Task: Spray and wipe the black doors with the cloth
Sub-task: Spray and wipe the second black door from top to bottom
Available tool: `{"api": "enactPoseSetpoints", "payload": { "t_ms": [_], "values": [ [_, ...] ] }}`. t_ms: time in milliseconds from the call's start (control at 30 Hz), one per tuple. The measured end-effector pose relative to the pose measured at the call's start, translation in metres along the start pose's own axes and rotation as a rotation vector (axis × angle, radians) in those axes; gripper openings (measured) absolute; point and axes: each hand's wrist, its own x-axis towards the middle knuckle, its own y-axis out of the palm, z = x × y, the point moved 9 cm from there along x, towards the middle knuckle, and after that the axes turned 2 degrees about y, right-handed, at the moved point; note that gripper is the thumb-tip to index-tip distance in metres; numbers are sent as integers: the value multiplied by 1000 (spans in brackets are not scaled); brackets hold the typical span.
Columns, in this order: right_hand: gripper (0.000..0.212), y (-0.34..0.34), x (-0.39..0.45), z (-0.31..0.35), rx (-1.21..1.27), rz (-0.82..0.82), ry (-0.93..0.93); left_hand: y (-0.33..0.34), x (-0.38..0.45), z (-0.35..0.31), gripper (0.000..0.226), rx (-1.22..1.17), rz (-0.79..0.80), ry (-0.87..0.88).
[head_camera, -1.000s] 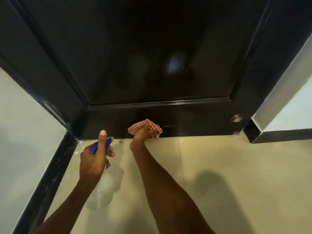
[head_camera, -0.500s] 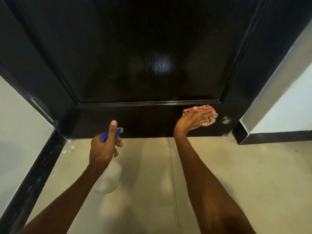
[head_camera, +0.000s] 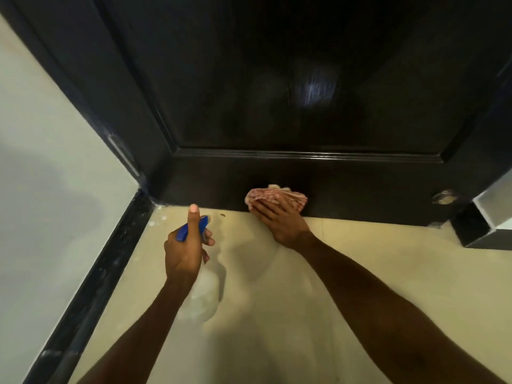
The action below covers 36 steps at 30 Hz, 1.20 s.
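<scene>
- Pale tiled floor (head_camera: 360, 273) meets a glossy black door (head_camera: 277, 92) along its far edge; a light wall (head_camera: 41, 162) with a dark skirting board (head_camera: 91, 286) runs down the left edge, and a small metal door stop (head_camera: 444, 196) sits low on the door toward the floor's far right corner.
- Right hand (head_camera: 279, 220): fingers (head_camera: 266, 207) extended and laid flat over a bunched red-and-white checked cloth (head_camera: 277, 196), pressing it against the door's bottom rail just above the floor's far edge. The flat palm probably spreads pressure across the wad so that it stays in full contact with the rail.
- Cloth orientation: its long axis lies horizontally, parallel to the foot of the door, which suits side-to-side strokes along the rail. The cloth is motion-blurred.
- Left hand (head_camera: 184, 250): fingers curled round the neck of a spray bottle (head_camera: 201, 295), thumb raised straight and pointing toward the door. The bottle is held clear of the wiped zone, near the floor's left edge, apparently kept ready for the next application.
- Bottle orientation: blue trigger head (head_camera: 194, 227) points forward at the base of the door; the translucent body hangs below the hand, its long axis running toward the viewer.
- Judged stage: wiping the lowest rail; the panel above shows a soft reflected highlight.
</scene>
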Motion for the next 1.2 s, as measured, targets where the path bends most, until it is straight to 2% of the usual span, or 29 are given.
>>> {"api": "enactPoseSetpoints", "payload": {
  "t_ms": [100,233,333,467,600,667,800,933,1067,1200],
  "values": [
    [60,2,36,25,-171,207,-248,-9,-4,14,58,-8,-22,-41],
    [62,-29,76,44,-365,186,-355,-25,-3,22,61,-10,-63,-52],
    [59,-33,78,50,-387,154,-388,-32,-1,28,68,11,-75,-56],
    [58,-20,34,16,-383,86,-461,-28,-2,23,76,2,-85,-41],
    [66,3,-54,-54,-349,99,-464,-1,-9,8,72,-28,-42,-9],
    [76,-7,-86,-90,-330,38,-386,18,-14,-5,70,-40,-9,12],
    [82,-39,-126,-139,-318,-37,-226,54,-25,-34,67,-105,68,45],
    [92,-85,-133,-180,-196,-165,137,74,-37,-70,67,-187,135,122],
    [83,-132,-137,-203,-72,-350,425,84,-48,-113,66,-250,175,204],
    [81,-152,-154,-221,255,-550,727,96,-63,-154,66,-271,217,294]
  ]
}}
